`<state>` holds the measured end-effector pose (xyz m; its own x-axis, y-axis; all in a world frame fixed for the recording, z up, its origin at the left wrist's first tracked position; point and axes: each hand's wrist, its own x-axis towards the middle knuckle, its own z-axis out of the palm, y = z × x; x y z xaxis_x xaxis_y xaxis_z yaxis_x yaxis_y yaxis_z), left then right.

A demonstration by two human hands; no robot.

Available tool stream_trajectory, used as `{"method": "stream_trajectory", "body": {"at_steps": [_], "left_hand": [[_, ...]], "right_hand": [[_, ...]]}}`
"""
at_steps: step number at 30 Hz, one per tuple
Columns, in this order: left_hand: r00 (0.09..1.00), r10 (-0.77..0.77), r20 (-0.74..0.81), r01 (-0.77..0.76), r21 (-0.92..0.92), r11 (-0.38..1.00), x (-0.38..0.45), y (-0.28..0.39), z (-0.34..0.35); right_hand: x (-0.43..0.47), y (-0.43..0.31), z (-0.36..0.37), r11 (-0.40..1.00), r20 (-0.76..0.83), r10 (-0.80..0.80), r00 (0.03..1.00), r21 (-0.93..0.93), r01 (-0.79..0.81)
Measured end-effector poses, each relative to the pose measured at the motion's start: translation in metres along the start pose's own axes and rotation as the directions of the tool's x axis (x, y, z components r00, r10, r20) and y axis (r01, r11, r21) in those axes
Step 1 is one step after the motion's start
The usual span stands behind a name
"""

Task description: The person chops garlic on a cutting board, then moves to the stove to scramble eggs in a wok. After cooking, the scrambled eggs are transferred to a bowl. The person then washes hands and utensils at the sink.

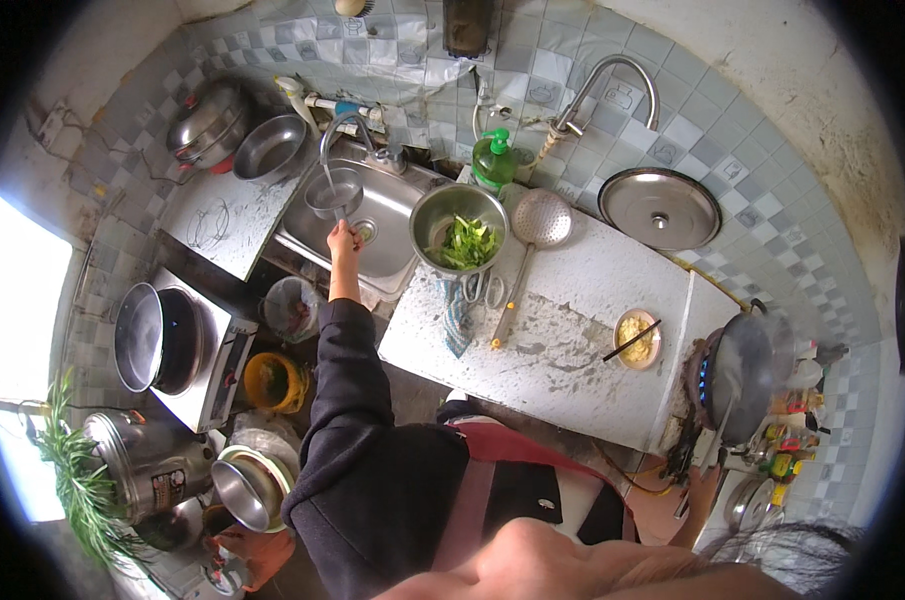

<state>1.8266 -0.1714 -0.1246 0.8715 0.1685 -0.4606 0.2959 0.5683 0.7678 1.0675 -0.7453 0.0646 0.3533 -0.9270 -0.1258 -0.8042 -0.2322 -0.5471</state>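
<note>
In the head view, my left hand (345, 238) grips the handle of a small metal ladle-like pan (334, 193) over the stainless steel sink (385, 202). Water from the curved tap (351, 124) runs into it. Far to the right, my right hand (698, 491) is beside the wok (745, 379), around the lower end of a long-handled cooking utensil (726, 416). The utensil's head lies in the wok, partly blurred by steam. Blue flame (702, 382) burns under the wok. My fingers there are small and partly hidden.
A metal bowl of cut greens (463, 244) stands between sink and counter (565, 375). Near it lie a skimmer (541, 217), scissors (486, 291) and a striped cloth (456, 322). A bowl of yellowish food (637, 339) holds chopsticks (632, 341). A pan (141, 337) sits at left.
</note>
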Motion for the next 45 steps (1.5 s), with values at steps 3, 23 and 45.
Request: {"method": "stream_trajectory", "body": {"at_steps": [3,23,45], "left_hand": [[0.999,0.003,0.033,-0.002,-0.017,1.000,-0.004,0.002,-0.001],[0.990,0.074,0.118,-0.072,-0.028,0.997,-0.008,0.001,-0.003],[0.990,0.034,0.133,-0.031,-0.031,0.999,0.005,-0.001,-0.008]], "right_hand": [[-0.003,-0.015,0.000,0.993,0.080,0.098,0.992,0.051,-0.102],[-0.076,-0.137,0.049,0.905,-0.252,-0.397,0.882,0.051,0.422],[-0.100,-0.158,0.096,0.945,-0.200,-0.273,0.941,0.130,0.302]]}}
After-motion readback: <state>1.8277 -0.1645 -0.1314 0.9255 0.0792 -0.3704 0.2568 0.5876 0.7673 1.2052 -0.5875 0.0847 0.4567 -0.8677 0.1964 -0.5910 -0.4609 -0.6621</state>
